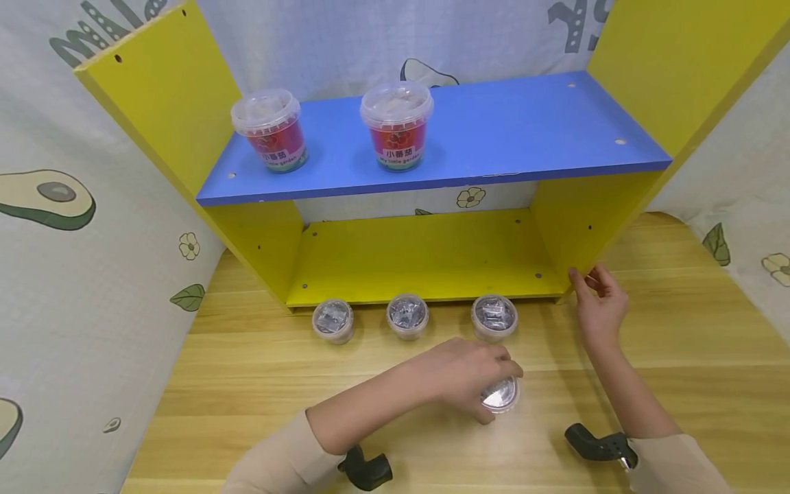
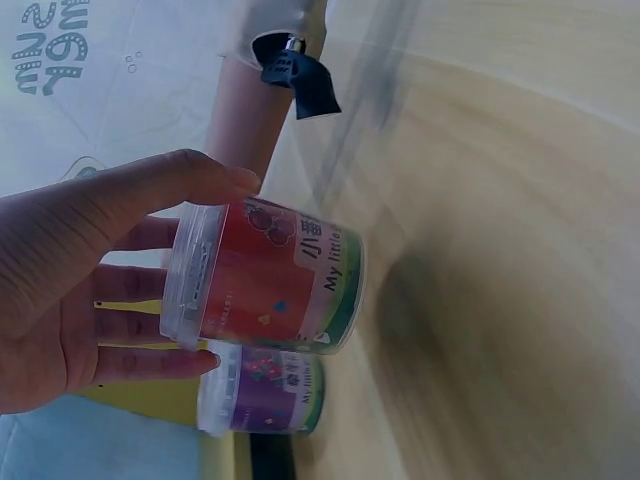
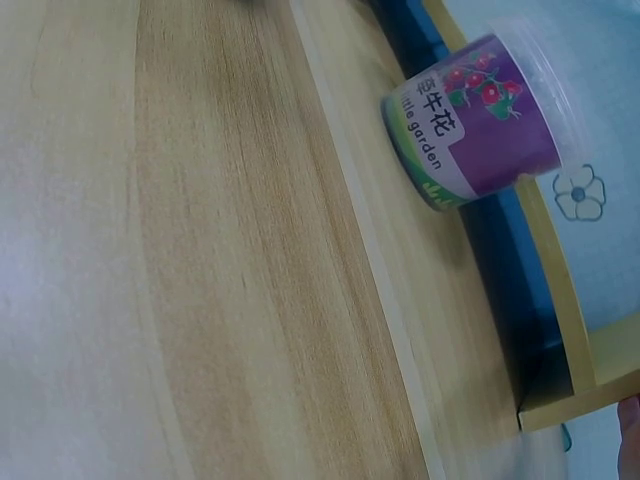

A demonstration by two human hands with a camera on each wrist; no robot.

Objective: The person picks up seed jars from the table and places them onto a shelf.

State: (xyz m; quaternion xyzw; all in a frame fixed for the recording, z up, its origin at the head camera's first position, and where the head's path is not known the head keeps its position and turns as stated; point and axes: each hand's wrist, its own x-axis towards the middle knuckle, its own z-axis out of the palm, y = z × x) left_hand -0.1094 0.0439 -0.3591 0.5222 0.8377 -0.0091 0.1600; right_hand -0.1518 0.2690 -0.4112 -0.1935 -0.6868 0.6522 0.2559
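My left hand [image 1: 465, 377] holds a clear-lidded cup [image 1: 503, 395] by its lid end; in the left wrist view the cup [image 2: 275, 275] has a red label, with the left hand's [image 2: 90, 270] thumb on one side and fingers on the other. Whether it touches the table cannot be told. My right hand [image 1: 601, 309] grips the lower front edge of the shelf's yellow right side panel [image 1: 574, 237]; only a bit of the right hand [image 3: 629, 435] shows in the right wrist view. Three lidded cups stand along the shelf's front: left [image 1: 333, 320], middle [image 1: 407, 316] and right [image 1: 494, 317], the right one purple-labelled [image 3: 490, 120].
On the blue upper board [image 1: 494, 137] stand two red-labelled cups, one at left [image 1: 271, 134] and one nearer the middle [image 1: 398, 130]. The yellow bottom board [image 1: 426, 254] lies below. The wooden table [image 1: 259, 384] extends before the shelf, with printed cloth [image 1: 111, 274] around it.
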